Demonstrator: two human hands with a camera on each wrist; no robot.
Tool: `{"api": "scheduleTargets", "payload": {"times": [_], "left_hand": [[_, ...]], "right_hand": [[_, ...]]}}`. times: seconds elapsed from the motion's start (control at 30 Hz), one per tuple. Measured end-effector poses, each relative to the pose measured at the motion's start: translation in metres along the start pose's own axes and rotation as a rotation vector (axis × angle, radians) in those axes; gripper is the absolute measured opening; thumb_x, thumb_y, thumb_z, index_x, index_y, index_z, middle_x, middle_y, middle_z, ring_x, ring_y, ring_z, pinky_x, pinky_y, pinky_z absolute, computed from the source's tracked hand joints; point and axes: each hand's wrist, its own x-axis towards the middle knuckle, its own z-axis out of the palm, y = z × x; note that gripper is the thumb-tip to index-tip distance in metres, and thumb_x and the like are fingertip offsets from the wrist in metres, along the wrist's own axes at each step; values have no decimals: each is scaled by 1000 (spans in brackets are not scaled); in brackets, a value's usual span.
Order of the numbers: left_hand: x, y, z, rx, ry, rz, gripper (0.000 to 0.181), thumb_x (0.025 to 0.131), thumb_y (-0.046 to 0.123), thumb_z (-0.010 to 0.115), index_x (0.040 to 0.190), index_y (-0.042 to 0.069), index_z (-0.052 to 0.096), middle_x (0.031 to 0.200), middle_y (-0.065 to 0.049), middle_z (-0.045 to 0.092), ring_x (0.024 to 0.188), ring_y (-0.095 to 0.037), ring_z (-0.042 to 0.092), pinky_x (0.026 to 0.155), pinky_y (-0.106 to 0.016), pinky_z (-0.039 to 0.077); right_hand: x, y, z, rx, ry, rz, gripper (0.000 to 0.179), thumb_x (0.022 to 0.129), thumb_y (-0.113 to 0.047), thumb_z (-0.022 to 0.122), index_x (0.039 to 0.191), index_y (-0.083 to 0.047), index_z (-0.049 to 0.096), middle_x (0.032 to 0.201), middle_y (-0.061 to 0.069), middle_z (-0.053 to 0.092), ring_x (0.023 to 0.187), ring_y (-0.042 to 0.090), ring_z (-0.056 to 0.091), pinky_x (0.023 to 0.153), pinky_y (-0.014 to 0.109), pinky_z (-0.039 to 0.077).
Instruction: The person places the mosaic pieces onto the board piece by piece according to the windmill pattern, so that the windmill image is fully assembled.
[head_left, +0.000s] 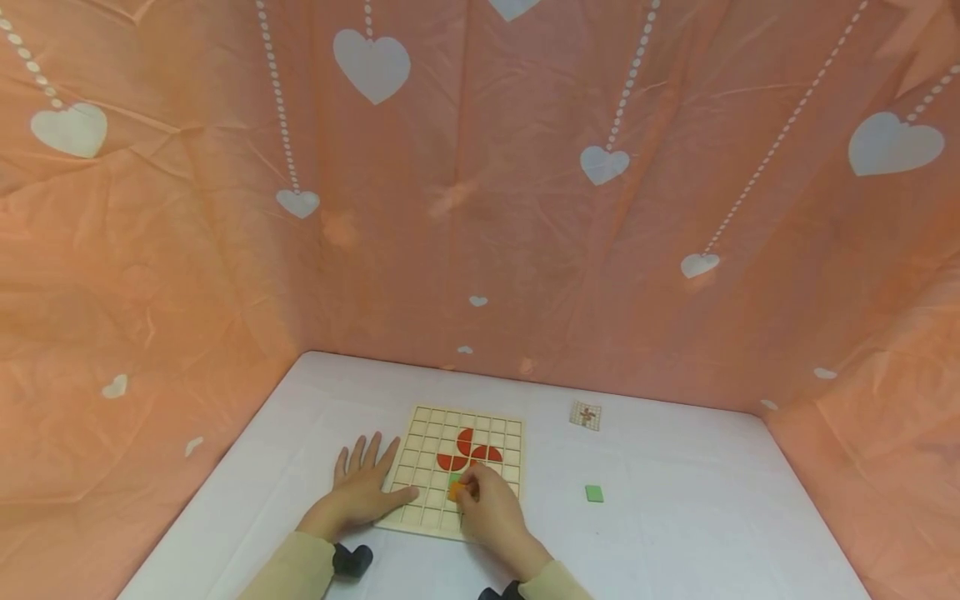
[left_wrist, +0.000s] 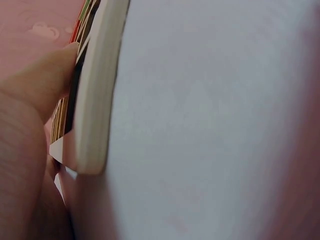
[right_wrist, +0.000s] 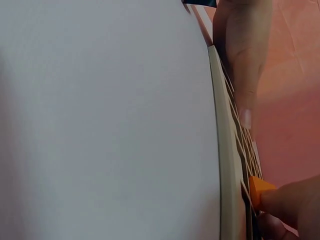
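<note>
A wooden grid board (head_left: 426, 427) lies on the white table. Red rounded pieces (head_left: 452, 462) form a pinwheel near its middle, and a green tile (head_left: 454, 477) sits just below them. My right hand (head_left: 495, 508) pinches an orange tile (head_left: 453, 492) between thumb and fingertips, close over the grid below the green tile; the right wrist view shows this orange tile (right_wrist: 258, 192) tilted at the board's surface. My left hand (head_left: 362, 492) lies at the board's left side with fingers spread, its thumb (left_wrist: 57, 75) resting over the board's edge.
Right of the board, a loose green square tile (head_left: 594, 493) lies on the table (head_left: 675, 500). Farther back is a small card (head_left: 585, 415) printed with a pinwheel on a grid. Pink cloth (head_left: 525, 208) with white hearts hangs around the table's back and sides.
</note>
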Motion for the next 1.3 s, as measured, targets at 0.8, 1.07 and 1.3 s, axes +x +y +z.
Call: {"api": "scheduleTargets", "payload": {"times": [0.8,1.07,1.3], "left_hand": [[2,0,1,6,8,9,103,81,70,57,153,5,23,158,-26,4,143,-46,-9,108,-60,-17],[1,0,0,15,10,9,102,82,69,58,153,5,23,158,-26,5,143,-46,-8,109,-60,-16],[1,-1,0,5,4,9,103,81,70,58,153,4,23,158,-26,5,143,-46,-8,108,-60,-16]], "right_hand": [[-2,4,4,-77,-11,-99,3,85,-17,72,87,-20,71,83,-14,55,76,3,52,68,26,47],[-4,4,0,-71,-57,-74,9,85,-22,73,93,-18,71,85,-14,54,78,3,51,69,26,46],[-5,3,3,-109,-31,-100,7,86,-23,74,91,-18,72,85,-15,57,83,6,55,74,29,49]]}}
